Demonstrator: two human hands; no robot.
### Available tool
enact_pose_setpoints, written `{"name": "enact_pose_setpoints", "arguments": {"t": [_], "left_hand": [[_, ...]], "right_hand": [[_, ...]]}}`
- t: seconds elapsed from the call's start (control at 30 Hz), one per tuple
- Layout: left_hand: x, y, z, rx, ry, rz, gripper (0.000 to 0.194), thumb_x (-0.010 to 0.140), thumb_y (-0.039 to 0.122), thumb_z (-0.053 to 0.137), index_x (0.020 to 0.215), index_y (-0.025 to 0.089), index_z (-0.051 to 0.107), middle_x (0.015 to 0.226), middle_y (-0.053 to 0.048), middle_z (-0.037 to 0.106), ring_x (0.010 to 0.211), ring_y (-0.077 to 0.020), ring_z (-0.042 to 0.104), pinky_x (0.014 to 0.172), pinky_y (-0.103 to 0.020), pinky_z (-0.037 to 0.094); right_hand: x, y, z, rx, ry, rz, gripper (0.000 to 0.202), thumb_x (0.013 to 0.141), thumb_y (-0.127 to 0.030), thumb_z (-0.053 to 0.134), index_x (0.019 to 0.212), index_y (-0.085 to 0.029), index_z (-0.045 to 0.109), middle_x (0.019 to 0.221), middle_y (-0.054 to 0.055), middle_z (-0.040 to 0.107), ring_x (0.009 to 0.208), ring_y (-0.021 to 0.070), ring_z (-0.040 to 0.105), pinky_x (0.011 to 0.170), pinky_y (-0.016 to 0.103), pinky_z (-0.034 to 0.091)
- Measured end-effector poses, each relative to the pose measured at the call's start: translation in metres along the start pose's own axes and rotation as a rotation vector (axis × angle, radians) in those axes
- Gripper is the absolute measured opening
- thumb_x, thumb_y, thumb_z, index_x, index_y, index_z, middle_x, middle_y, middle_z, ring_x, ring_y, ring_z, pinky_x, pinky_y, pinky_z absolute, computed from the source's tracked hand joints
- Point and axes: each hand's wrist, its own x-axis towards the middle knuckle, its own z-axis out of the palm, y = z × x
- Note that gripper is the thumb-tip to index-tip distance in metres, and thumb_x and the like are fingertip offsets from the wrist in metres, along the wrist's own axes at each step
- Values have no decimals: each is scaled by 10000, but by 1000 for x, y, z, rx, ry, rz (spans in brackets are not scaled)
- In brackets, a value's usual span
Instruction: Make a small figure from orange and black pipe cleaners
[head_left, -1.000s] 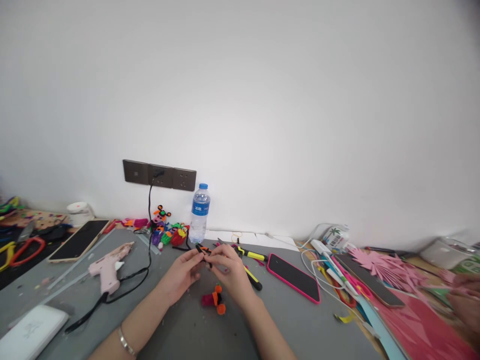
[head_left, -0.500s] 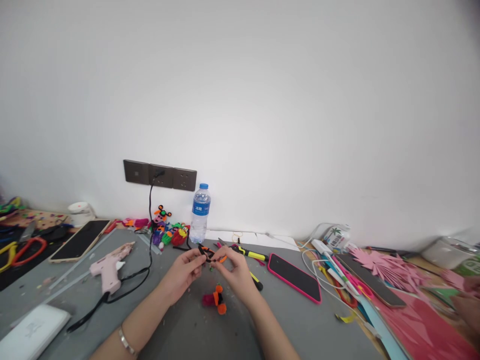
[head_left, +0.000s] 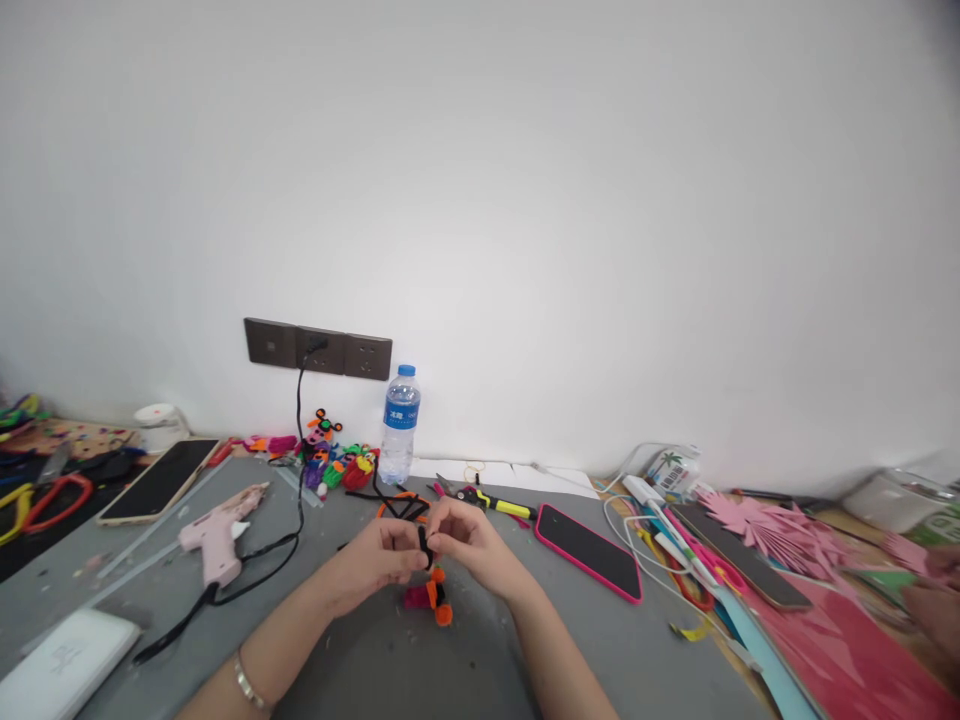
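Observation:
Between the fingertips of my left hand [head_left: 386, 553] and my right hand [head_left: 469, 545] is a short black pipe cleaner [head_left: 425, 548], pinched from both sides. Just below lies a small figure [head_left: 436, 598] of orange, black and magenta fuzzy pieces, flat on the grey mat. Behind my fingers rest black and orange pipe cleaners [head_left: 401, 503], partly hidden by the hands. A pair of pliers with yellow-and-black handles [head_left: 499, 506] lies beyond my right hand.
A water bottle [head_left: 399, 430] stands near the wall beside a pile of colourful fuzzy figures [head_left: 337, 468]. To the left lie a pink glue gun [head_left: 217, 535] and its cord. A pink-cased phone [head_left: 589, 552] lies right. Another person's hand [head_left: 934, 610] shows at the far right.
Both hands have come down slightly towards me and closer together. The orange and black pipe cleaners now lie on the mat behind them, and a short black piece is between the fingertips.

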Motion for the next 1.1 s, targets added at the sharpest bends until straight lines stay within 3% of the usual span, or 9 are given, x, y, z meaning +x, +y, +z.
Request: {"name": "enact_pose_setpoints", "arguments": {"t": [0.13,0.33,0.53,0.63,0.73,0.93,1.1], "left_hand": [[0,-1,-2,40,-24,-11,340,573,363,833,575,146,571,532,56,496,499,-75,383,508,-226,249],[-2,-7,8,96,-158,-76,292,555,331,834,589,130,625,562,13,588,518,-93,444,522,-236,278],[1,-3,7,-70,42,3,342,565,369,839,592,144,583,552,62,477,507,-66,349,526,-220,278],[5,-4,2,-91,121,33,317,595,372,827,674,152,613,569,70,458,508,-62,320,518,-211,272],[7,-7,-1,-93,137,38,318,608,367,823,755,168,623,606,58,506,517,-64,343,522,-206,278],[5,-5,1,-58,163,14,337,567,384,839,669,157,611,576,62,481,516,-65,359,517,-203,286],[2,-1,3,29,114,-26,352,556,408,835,618,149,604,569,47,521,497,-65,352,522,-214,292]], "right_hand": [[-1,2,0,15,-20,8,227,752,-369,724,767,-191,584,734,-5,574,636,120,544,593,249,447],[-1,4,-4,3,-25,27,225,779,-378,698,774,-189,577,704,-14,545,631,118,518,598,242,416],[0,2,-10,2,44,11,320,829,-500,600,910,-191,587,684,-21,526,610,117,488,618,252,418],[0,2,-8,-35,26,17,281,783,-443,677,889,-194,599,750,-5,554,668,129,528,642,254,428],[1,1,-6,-57,26,34,231,785,-401,680,836,-196,588,762,-5,557,676,131,541,636,250,428],[1,3,-7,-105,53,54,193,811,-356,646,803,-194,544,711,-37,496,607,101,466,587,227,374],[0,6,-8,-107,54,-3,173,807,-314,651,858,-205,527,786,-29,505,676,106,485,613,221,386]]}}
